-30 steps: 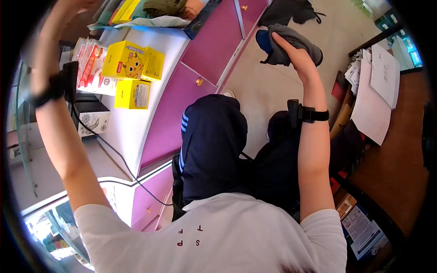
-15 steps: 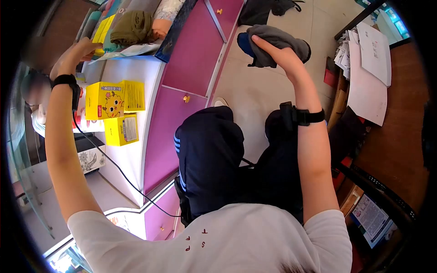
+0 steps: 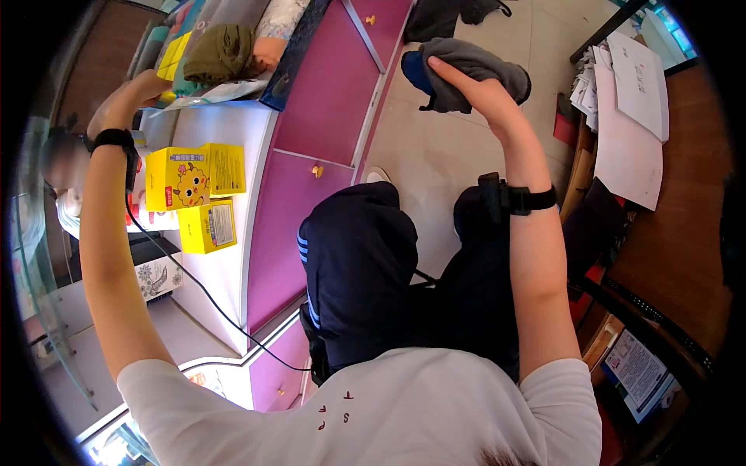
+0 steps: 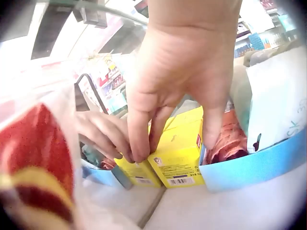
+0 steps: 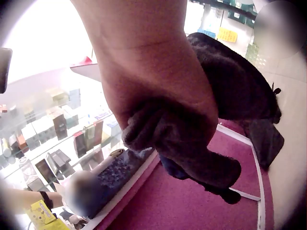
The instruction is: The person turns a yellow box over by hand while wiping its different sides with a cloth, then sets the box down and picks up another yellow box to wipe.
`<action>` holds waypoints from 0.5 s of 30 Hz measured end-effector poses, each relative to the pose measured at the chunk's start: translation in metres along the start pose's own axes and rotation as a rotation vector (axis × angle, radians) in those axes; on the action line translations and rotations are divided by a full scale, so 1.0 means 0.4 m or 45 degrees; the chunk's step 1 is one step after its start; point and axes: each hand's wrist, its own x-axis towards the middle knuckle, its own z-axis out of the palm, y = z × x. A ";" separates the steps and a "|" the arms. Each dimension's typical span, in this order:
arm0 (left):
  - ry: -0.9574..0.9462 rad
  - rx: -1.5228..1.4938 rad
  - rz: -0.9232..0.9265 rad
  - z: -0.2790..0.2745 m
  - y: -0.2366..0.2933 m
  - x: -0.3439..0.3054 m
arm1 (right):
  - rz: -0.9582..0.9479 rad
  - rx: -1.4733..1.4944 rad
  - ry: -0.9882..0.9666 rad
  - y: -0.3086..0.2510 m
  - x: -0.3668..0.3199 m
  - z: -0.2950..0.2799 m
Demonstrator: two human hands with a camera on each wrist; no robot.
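One desk [image 3: 224,283], white-topped, purple-fronted, bearing our goods. One olive cloth [image 3: 221,54], bundled at the desk's far end. One grey cloth [image 3: 501,74], blue at one end, held above the floor by our right hand [image 3: 486,97], fingers closed round it. Three yellow cartons [image 3: 177,179], grouped on the desk. One yellow box [image 4: 178,146], beside a blue-sided tray [image 4: 259,165], gripped between our left hand's [image 4: 184,72] thumb and fingers.
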 end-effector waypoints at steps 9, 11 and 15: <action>0.016 -0.572 0.042 -0.039 0.072 -0.197 | -0.063 0.021 0.028 -0.008 -0.011 0.000; 0.003 -0.546 0.068 -0.045 0.065 -0.201 | -0.053 0.025 0.028 0.001 -0.005 -0.003; 0.009 -0.431 0.050 -0.042 0.048 -0.139 | -0.051 0.055 -0.011 0.005 0.001 -0.016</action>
